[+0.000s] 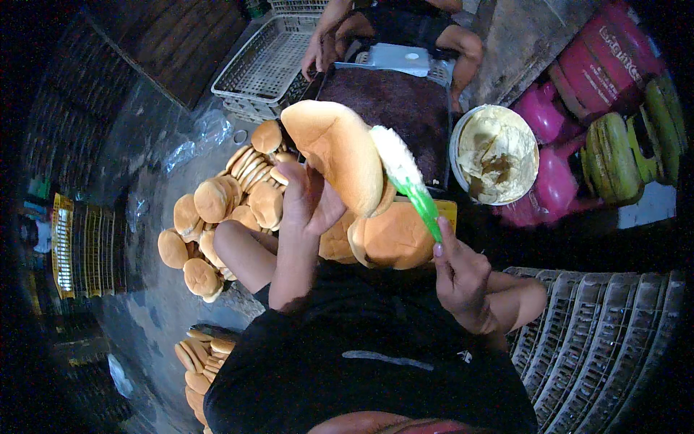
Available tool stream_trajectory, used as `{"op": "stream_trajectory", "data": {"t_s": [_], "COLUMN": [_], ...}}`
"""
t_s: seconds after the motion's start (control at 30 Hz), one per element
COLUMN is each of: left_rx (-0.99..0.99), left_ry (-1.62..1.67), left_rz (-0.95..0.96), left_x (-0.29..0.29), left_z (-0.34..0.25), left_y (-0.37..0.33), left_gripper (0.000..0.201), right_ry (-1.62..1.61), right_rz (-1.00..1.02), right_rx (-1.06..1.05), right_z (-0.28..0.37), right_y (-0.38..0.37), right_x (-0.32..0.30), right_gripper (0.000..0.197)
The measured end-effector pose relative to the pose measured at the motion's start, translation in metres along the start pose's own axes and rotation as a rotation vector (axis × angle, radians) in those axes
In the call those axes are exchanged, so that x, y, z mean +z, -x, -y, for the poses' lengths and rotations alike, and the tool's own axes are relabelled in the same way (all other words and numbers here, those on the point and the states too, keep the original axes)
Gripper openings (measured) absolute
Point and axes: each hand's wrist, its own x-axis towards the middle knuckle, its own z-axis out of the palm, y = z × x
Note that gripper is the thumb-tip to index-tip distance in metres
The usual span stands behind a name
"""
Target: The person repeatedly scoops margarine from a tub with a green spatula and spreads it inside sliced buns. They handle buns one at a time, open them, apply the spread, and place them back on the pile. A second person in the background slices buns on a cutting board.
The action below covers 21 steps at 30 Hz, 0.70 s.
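My left hand [311, 199] holds up a large golden bun [329, 148], its thumb on the near side and most fingers hidden behind the bread. In my right hand [465, 278] is a green spatula [421, 202], pinched by its handle end. Thick white cream covers the blade, which lies along the right edge of the bun. Below the raised bun, more large buns [394, 235] rest in front of my lap, partly on something yellow. To the right stands a round white tub of pale cream [499, 155], scooped out in the middle.
A wide tray of dark brown crumbly stuff [390, 98] lies ahead, with another person's hand [313, 58] at its left corner. Piled buns [213, 199] cover the floor at left. A plastic crate [264, 65] sits behind; slatted crates [593, 340] stand at right.
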Motion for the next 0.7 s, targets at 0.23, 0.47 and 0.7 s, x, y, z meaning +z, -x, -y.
{"op": "stream_trajectory", "data": {"t_s": [0.23,0.47,0.7], "left_rx": [0.08,0.262,0.001], "left_ry": [-0.063,-0.076,-0.739], "left_rz": [-0.162,-0.065,-0.612], "left_x": [-0.02,-0.053,-0.14], "left_z": [-0.006,-0.016,-0.016], "left_y": [0.007,-0.02,-0.045], "left_gripper": [0.053,0.066,0.048], "right_ry": [0.015,0.08,0.156], "right_rz": [0.084,0.001,-0.129], "right_rx": [-0.134,0.049,0.684], "right_z": [-0.003,-0.042,-0.114], "right_y": [0.013,0.03,0.049], "right_x": [0.005,-0.005,-0.055], "right_gripper": [0.035,0.034,0.037]}}
